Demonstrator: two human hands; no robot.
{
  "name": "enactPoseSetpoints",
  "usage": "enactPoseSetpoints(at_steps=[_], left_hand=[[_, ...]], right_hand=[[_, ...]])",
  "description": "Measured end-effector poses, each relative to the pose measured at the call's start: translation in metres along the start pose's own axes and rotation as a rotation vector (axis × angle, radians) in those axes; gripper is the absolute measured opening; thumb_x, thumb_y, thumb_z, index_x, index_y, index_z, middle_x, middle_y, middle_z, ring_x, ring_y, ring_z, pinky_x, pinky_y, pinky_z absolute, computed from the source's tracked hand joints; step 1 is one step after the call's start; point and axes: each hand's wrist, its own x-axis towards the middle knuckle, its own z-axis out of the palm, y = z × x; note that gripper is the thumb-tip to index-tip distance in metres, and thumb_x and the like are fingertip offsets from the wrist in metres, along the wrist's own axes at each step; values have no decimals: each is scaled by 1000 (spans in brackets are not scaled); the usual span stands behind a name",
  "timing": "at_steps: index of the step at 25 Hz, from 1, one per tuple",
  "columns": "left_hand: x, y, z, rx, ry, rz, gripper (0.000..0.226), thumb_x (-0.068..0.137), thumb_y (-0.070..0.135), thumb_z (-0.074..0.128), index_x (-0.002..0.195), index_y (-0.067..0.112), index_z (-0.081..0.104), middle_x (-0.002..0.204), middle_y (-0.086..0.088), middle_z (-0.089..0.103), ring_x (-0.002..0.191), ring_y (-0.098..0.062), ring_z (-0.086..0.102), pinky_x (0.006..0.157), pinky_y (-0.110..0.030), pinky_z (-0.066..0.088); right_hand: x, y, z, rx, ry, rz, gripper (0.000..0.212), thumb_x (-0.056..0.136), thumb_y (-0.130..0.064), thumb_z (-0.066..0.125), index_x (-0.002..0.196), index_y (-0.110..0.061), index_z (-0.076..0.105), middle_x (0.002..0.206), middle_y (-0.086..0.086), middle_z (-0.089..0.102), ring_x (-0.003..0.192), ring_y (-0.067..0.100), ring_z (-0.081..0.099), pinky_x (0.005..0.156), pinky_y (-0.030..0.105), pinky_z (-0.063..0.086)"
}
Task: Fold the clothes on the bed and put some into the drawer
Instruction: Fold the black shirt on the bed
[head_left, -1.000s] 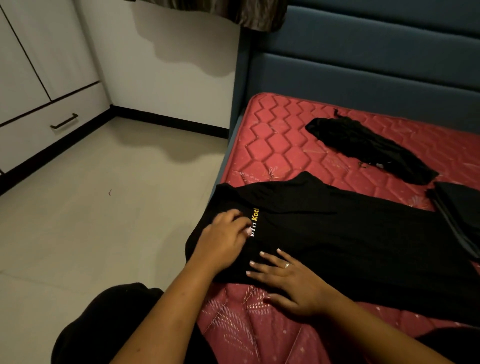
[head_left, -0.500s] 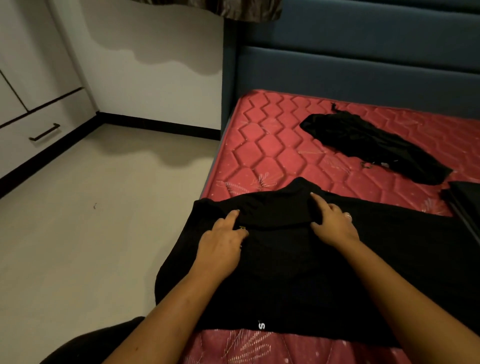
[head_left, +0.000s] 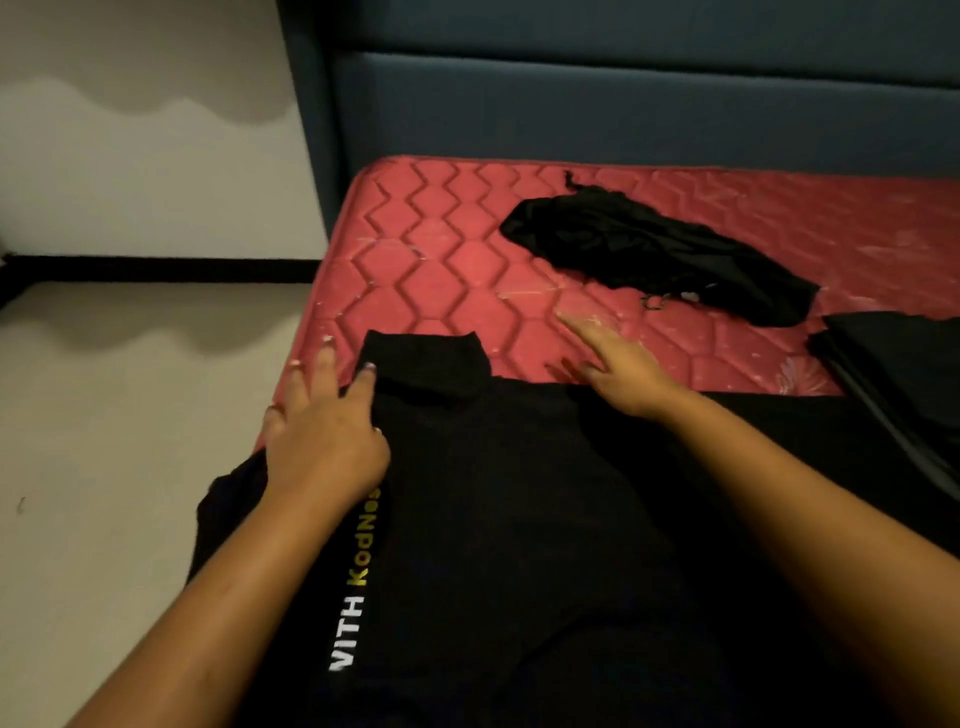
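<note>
Blue headboard (head_left: 623, 104) stands beside white wall (head_left: 156, 182), pale floor (head_left: 130, 415).

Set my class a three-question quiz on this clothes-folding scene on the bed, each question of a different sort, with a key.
1. True or false: the left hand rests with fingers spread on the black T-shirt, gripping nothing.
2. Where does the crumpled black garment lie? A) on the floor B) on the red mattress C) in a drawer
3. Fill in: the T-shirt's lettering is white and ____.
Key: 1 true; 2 B; 3 yellow.
</note>
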Motion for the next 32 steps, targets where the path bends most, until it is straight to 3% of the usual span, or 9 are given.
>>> enactPoseSetpoints(at_steps=[3,6,10,14,17,19,23,28,32], left_hand=[[-18,58,10,21,-60,230,59,92,35,53,146,34,31,160,-1,-6,147,-27,1,115,-52,19],[-21,123,25,74,-146,342,54,94,38,51,145,32,34,161,0,2,146,-25,5,116,-52,21],[-6,197,56,80,-278,412,58,98,43,43,150,36,20,160,2,10,146,-25,10,111,-54,27],[27,213,72,52,-277,286,60,96,53,42,148,33,21,156,2,21,142,-26,22,105,-59,31],[39,198,62,183,-147,267,42,94,50,48,122,19,51,132,-3,48,125,-24,45,107,-57,28],[30,187,52,223,27,456,20,90,34,60,100,16,59,104,-5,62,104,-27,60,103,-54,32],[-7,158,35,283,219,645,31,57,0,79,72,12,54,60,-5,56,55,-29,59,65,-39,42],[-76,126,28,465,320,671,16,66,6,53,78,9,64,53,-7,52,47,-28,55,70,-43,39],[-118,127,29,483,104,637,31,44,9,80,69,15,62,50,-3,55,44,-25,57,56,-33,40]], right_hand=[[-69,129,-30,-179,-69,332,45,94,-37,47,136,-50,40,148,-6,44,133,22,43,109,50,34],[-123,192,-70,-266,-7,560,62,87,-16,47,140,-46,38,150,-6,38,135,24,39,106,51,35],[-121,194,-65,-287,60,510,67,92,-8,38,147,-44,27,156,-10,23,141,25,21,106,52,24],[-102,204,-64,-270,158,520,51,86,-5,46,130,-32,49,140,-1,45,131,29,31,104,55,24],[-107,209,-60,-270,322,498,41,78,2,49,107,-24,61,119,0,58,116,28,40,96,45,31],[-121,210,-61,-267,443,468,38,76,2,51,105,-17,66,111,3,60,108,31,43,89,41,37],[-162,189,-70,-259,613,524,35,72,2,60,101,-15,70,112,3,58,105,33,44,82,43,41],[-223,161,-88,-62,462,862,27,89,-10,57,114,-15,66,134,6,46,127,32,33,102,44,37],[-240,146,-92,-10,277,1039,39,95,-20,52,134,-15,54,147,5,35,134,33,25,106,46,33]])
